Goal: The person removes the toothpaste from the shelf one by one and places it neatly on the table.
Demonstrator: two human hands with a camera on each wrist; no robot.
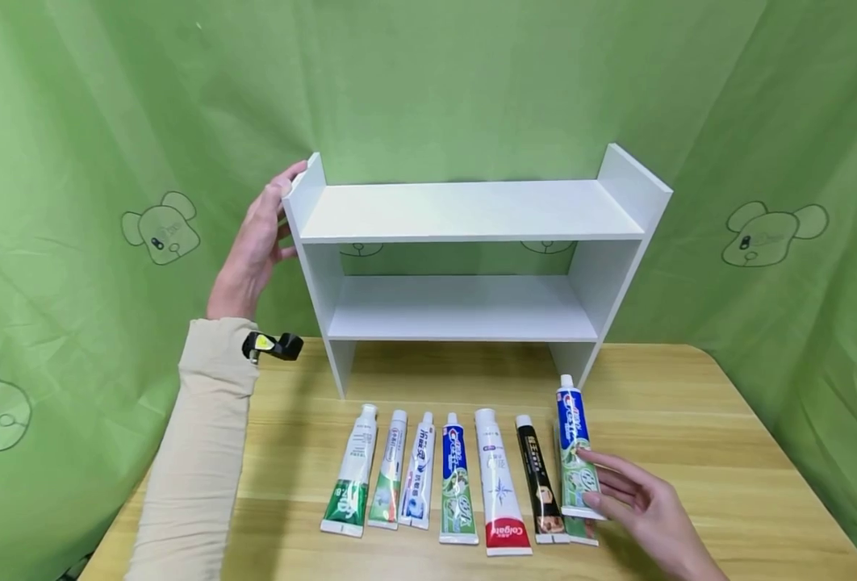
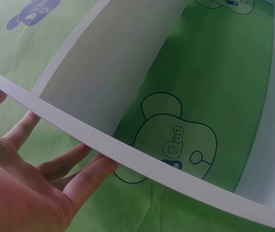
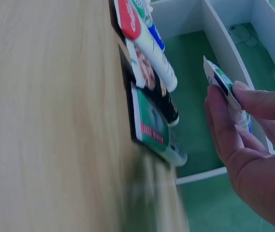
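Observation:
A white two-tier shelf (image 1: 465,211) stands at the back of the wooden table (image 1: 690,452). My left hand (image 1: 254,242) rests against its left side panel, fingers straight; in the left wrist view the fingers (image 2: 79,169) lie behind the panel's edge (image 2: 127,154) and the thumb before it. Several toothpaste tubes lie in a row in front, among them a red-and-white tube (image 1: 501,484). My right hand (image 1: 635,492) pinches the lower end of a blue-and-green tube (image 1: 574,440) at the row's right end. The right wrist view shows that tube (image 3: 222,82) between thumb and fingers (image 3: 224,130), above a green tube (image 3: 156,128).
Green cloth (image 1: 109,121) with cartoon mice hangs behind and to both sides. Both shelf boards are bare. The table's right edge (image 1: 784,452) lies past my right hand, with bare wood between.

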